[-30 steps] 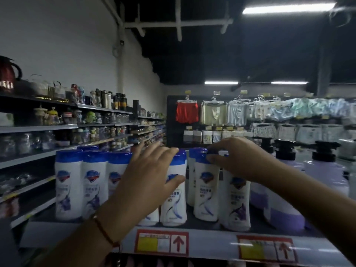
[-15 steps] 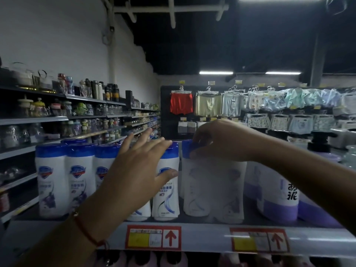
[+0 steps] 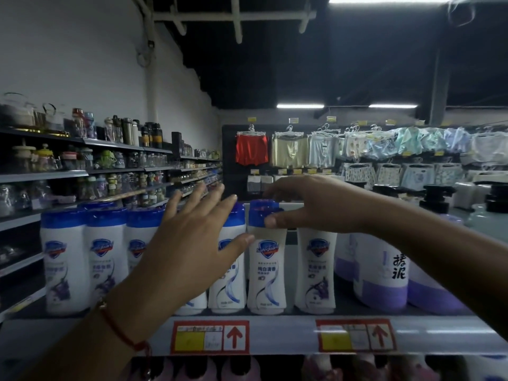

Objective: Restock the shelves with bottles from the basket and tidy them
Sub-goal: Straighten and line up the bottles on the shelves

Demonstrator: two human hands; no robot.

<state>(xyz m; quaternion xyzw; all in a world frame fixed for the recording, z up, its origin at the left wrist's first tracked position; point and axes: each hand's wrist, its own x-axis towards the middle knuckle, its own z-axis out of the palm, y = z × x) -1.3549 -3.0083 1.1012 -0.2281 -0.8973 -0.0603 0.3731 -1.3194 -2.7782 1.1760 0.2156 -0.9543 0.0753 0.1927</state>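
Seven white bottles with blue caps visible in the front row of a shop shelf (image 3: 275,335), standing upright, close together, each tall and slightly waisted, with a blue shield logo near the top and a swirl printed lower down. From the left: three bottles (image 3: 105,259) with a purple swirl, then two mostly hidden behind the left hand, then the gripped bottle (image 3: 266,273) with a blue-grey swirl, then one more bottle (image 3: 316,270) with a purple swirl just beside it. More blue caps behind the row, too hidden to count. To the right, two large white-and-purple pump bottles (image 3: 380,276) with black pump tops, on the same shelf.

Two bare hands raised to the row. Right hand (image 3: 316,206) reaching in from the right, grip clenched on the blue cap of the gripped bottle, thumb at the front of the cap, fingers over its top. Left hand (image 3: 192,243) released, fingers spread, palm laid against the fronts of the two hidden bottles, thumb tip touching the shoulder of the gripped bottle. One red cord bracelet (image 3: 121,332) on the left wrist.

Two red-bordered price tags (image 3: 210,336) with red arrows on the shelf edge. Drinking flasks on wall shelves far left; hanging garments at the back.
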